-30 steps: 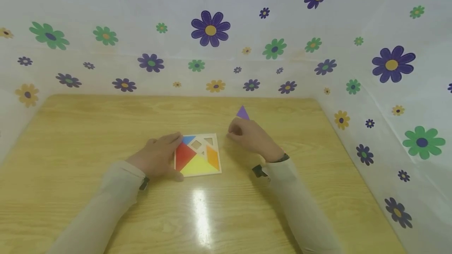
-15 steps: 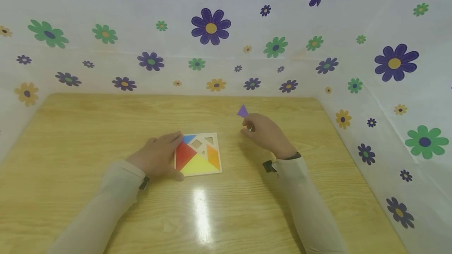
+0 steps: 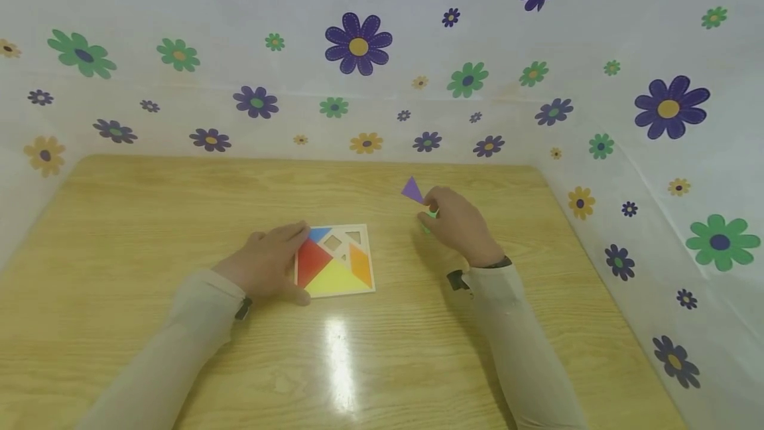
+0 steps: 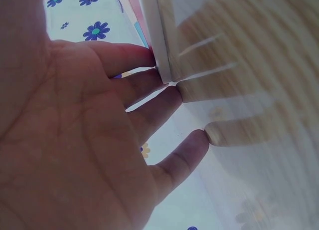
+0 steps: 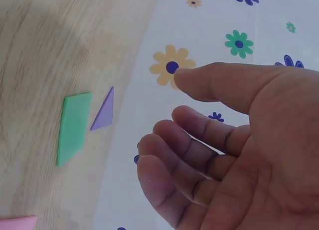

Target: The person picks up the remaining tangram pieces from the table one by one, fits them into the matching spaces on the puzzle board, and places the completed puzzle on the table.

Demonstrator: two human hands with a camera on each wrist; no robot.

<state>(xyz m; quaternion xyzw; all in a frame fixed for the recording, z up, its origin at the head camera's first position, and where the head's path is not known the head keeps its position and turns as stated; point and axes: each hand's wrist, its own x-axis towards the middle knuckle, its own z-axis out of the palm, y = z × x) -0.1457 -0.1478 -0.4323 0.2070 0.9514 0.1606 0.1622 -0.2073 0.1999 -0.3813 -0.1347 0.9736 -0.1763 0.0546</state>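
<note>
A square tangram board (image 3: 335, 261) lies on the table with blue, red, yellow and orange pieces in it and several bare recesses. My left hand (image 3: 266, 262) rests along its left side, thumb by the near corner. In the left wrist view, straight fingertips touch the board's pale edge (image 4: 155, 38) and the tabletop. Right of the board, my right hand (image 3: 461, 225) hovers over a green piece (image 5: 73, 126), its fingers loosely bent and holding nothing. Beyond the fingertips lies a purple triangle (image 3: 412, 190). A pink piece (image 5: 19, 223) shows partly in the right wrist view.
The wooden table (image 3: 239, 363) is glossy, with a bright reflection in front of the board. Flower-printed white sheeting (image 3: 286, 71) stands along its back and sides.
My right hand has moved right and slightly away, uncovering more of the purple triangle and some of the green piece. The triangle has turned slightly. My left hand and the board stay put.
</note>
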